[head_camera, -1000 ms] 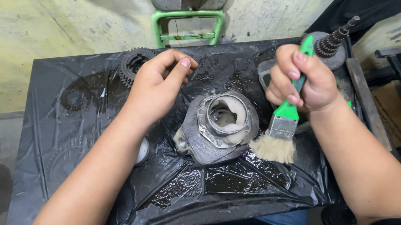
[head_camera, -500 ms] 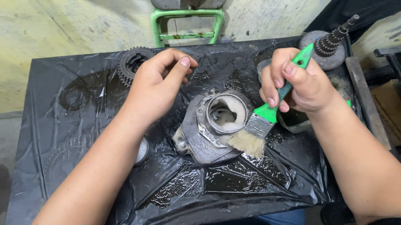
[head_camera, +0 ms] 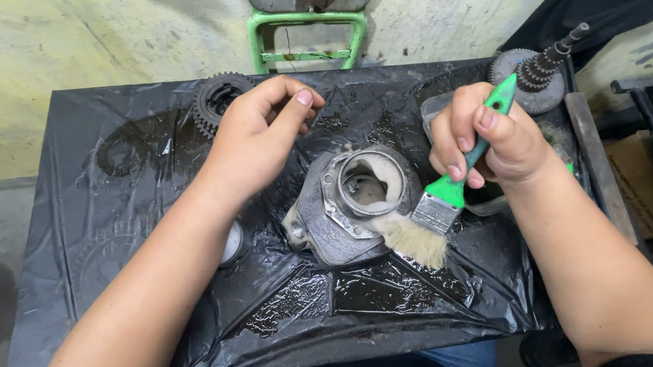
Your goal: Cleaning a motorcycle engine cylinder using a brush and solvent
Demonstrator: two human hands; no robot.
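Note:
A grey metal housing with a round bore (head_camera: 353, 201) lies in the middle of a table covered in wet black plastic sheet (head_camera: 146, 253). My right hand (head_camera: 490, 140) grips the green handle of a paintbrush (head_camera: 436, 208). Its pale bristles press on the housing's lower right rim. My left hand (head_camera: 260, 138) hovers loosely curled above the table, just up and left of the housing, holding nothing that I can see. A dark toothed gear (head_camera: 215, 102) lies behind that hand.
A geared shaft (head_camera: 539, 73) stands at the table's far right corner, next to a clear container (head_camera: 437, 109) partly hidden by my right hand. A green metal frame (head_camera: 310, 38) stands against the wall. A small round part (head_camera: 231, 243) peeks out beside my left forearm.
My right hand has swept the brush left and up, from the sheet beside the housing onto its lower right rim. The left hand has hardly moved.

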